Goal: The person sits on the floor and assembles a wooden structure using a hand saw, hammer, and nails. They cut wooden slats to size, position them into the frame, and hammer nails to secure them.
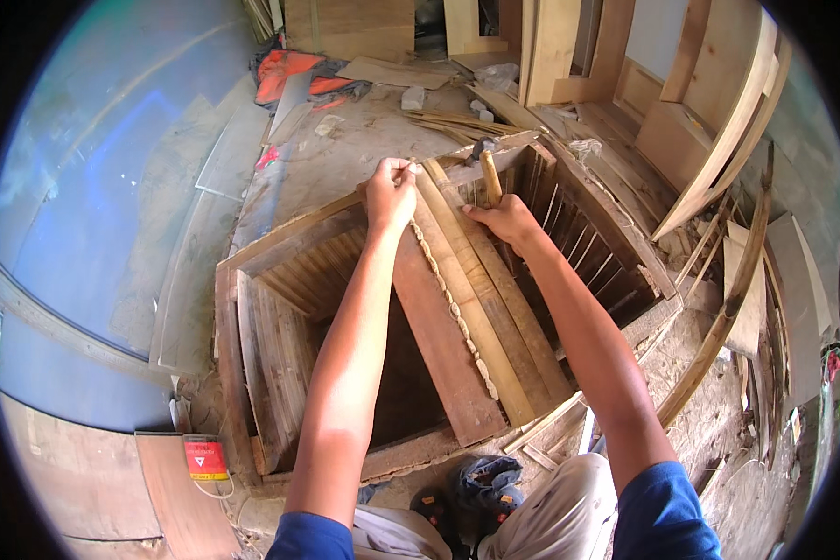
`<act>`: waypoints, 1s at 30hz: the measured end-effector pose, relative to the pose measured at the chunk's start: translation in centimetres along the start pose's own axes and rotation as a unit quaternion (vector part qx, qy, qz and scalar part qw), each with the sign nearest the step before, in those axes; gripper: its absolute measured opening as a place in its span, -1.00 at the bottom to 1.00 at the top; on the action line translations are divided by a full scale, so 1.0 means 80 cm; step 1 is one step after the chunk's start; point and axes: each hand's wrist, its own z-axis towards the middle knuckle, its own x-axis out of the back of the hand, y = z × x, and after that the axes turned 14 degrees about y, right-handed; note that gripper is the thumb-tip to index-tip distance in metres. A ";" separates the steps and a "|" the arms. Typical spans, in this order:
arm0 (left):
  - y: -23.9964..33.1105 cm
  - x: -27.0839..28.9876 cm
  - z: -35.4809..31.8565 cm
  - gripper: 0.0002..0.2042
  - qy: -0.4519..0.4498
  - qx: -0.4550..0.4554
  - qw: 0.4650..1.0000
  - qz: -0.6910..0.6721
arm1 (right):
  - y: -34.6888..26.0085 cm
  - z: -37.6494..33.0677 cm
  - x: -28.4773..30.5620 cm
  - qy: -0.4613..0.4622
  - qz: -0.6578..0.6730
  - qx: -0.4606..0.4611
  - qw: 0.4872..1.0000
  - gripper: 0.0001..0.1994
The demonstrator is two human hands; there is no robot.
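A rope-patterned wooden strip (pixel 451 303) runs lengthwise along brown and pale boards, which lie across an open slatted wooden frame (pixel 229 322). At the strip's far end, my left hand (pixel 392 196) is closed in a pinch; what lies between its fingertips is too small to make out. My right hand (pixel 511 224) grips a hammer by its wooden handle (pixel 491 177). The dark hammer head (pixel 482 147) points away, over the frame's far edge. Beneath that hand is the pale board (pixel 495 280) on the right.
Wooden cabinet frames (pixel 709 103) stand at the far right. A long curved wood strip (pixel 733 308) leans beside the frame. Bluish sheets (pixel 112 205) line the left side, with a red can (pixel 205 457) near the frame's corner. Orange and dark cloth (pixel 285 75) lies far off.
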 end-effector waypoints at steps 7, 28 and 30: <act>-0.007 -0.035 0.030 -0.83 -0.010 0.024 1.000 0.007 | 0.002 -0.006 -0.005 0.022 -0.021 -0.002 1.000 -0.28; 0.000 -0.075 0.049 -0.73 -0.070 0.078 0.959 0.262 | 0.027 -0.001 -0.009 0.036 0.002 -0.029 0.999 -0.22; 0.000 -0.075 0.052 -0.73 -0.069 0.086 0.956 0.271 | 0.029 -0.001 -0.010 0.038 0.010 -0.045 0.998 -0.22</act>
